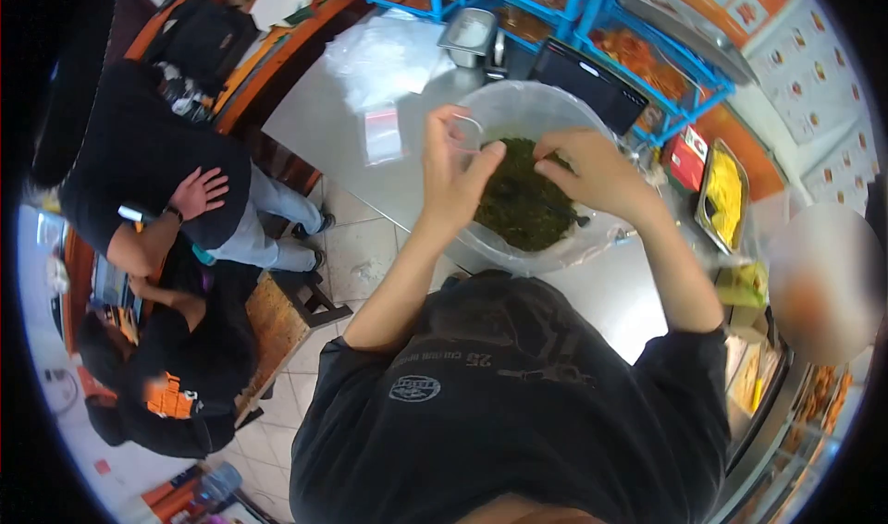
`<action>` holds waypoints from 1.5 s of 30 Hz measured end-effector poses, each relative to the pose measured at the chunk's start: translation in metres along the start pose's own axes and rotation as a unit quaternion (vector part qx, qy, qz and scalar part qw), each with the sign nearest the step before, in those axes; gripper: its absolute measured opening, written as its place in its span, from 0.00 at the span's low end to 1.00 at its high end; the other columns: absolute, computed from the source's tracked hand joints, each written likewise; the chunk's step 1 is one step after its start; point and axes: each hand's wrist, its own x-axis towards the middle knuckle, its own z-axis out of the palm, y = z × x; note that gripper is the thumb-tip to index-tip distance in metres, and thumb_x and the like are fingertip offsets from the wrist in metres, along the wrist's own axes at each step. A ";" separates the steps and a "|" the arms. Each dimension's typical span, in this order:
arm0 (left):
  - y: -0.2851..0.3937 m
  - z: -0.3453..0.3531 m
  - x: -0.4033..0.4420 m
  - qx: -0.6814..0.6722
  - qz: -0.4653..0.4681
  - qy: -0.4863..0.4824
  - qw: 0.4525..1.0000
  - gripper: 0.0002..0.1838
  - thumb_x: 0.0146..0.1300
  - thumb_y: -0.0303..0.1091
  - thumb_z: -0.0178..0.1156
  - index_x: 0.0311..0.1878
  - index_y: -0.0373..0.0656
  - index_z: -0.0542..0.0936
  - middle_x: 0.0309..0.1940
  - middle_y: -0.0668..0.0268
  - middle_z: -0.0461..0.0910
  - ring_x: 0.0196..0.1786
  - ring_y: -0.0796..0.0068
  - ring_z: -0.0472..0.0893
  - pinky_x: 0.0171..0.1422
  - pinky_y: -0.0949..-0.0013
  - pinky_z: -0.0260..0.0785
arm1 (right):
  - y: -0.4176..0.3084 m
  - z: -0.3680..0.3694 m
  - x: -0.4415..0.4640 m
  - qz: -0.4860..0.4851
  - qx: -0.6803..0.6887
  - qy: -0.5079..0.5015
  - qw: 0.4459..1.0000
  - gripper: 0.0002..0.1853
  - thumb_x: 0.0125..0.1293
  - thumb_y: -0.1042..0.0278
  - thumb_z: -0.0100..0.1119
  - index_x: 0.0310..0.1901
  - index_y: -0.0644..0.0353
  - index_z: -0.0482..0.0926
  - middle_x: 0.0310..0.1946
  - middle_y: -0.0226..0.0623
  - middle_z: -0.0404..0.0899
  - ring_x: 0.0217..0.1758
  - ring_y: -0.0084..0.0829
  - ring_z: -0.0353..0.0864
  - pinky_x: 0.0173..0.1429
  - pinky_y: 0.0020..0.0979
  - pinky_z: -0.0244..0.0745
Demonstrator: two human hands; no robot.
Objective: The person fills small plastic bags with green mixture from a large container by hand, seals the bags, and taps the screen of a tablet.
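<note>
A large clear tub (555, 98) holding a dark green chopped mass (523, 205) stands on the metal table in front of me. Over the tub's left side, my left hand (456, 168) holds a small clear plastic bag (468, 134) between thumb and fingers. My right hand (587, 168) is bent over the green mass, thumb and fingertips close together; whatever they hold, if anything, is too small to tell. A dark handle tip (581, 220) shows at the right of the mass.
Clear bags (384, 61) lie on the metal table (310, 117), near a metal container (467, 38). Behind the tub are a dark screen (592, 85) and blue racks (578, 24). A yellow-filled tray (723, 196) is at right. Two people (166, 163) are at left.
</note>
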 end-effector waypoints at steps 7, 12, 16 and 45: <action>-0.012 0.001 0.003 -0.025 0.028 0.002 0.999 0.28 0.54 0.37 0.67 0.55 0.42 0.66 0.51 0.63 0.68 0.51 0.70 0.67 0.54 0.68 0.62 | 0.019 0.056 0.020 0.074 -0.279 -0.381 0.878 0.10 0.53 0.73 0.59 0.37 0.61 0.84 0.36 0.44 0.84 0.42 0.43 0.84 0.40 0.39 0.78; -0.019 0.001 0.004 -0.013 0.029 0.009 0.999 0.28 0.56 0.37 0.66 0.56 0.42 0.65 0.53 0.61 0.69 0.56 0.66 0.68 0.56 0.63 0.62 | 0.025 0.067 0.037 0.063 -0.302 -0.378 0.873 0.11 0.51 0.73 0.60 0.37 0.62 0.85 0.37 0.42 0.84 0.42 0.40 0.85 0.40 0.37 0.79; -0.018 0.002 0.003 -0.002 0.034 -0.002 0.999 0.28 0.56 0.36 0.66 0.57 0.42 0.65 0.54 0.60 0.69 0.56 0.65 0.68 0.56 0.62 0.63 | 0.032 0.063 0.056 0.076 -0.285 -0.291 0.910 0.09 0.52 0.72 0.61 0.36 0.63 0.85 0.36 0.42 0.84 0.42 0.41 0.85 0.42 0.38 0.80; -0.011 0.003 0.003 0.018 0.033 -0.016 0.999 0.28 0.55 0.36 0.66 0.56 0.40 0.66 0.52 0.60 0.69 0.57 0.64 0.68 0.59 0.64 0.60 | 0.047 0.082 0.084 -0.023 -0.273 -0.435 0.858 0.10 0.56 0.71 0.58 0.37 0.65 0.85 0.39 0.49 0.83 0.45 0.44 0.83 0.45 0.42 0.77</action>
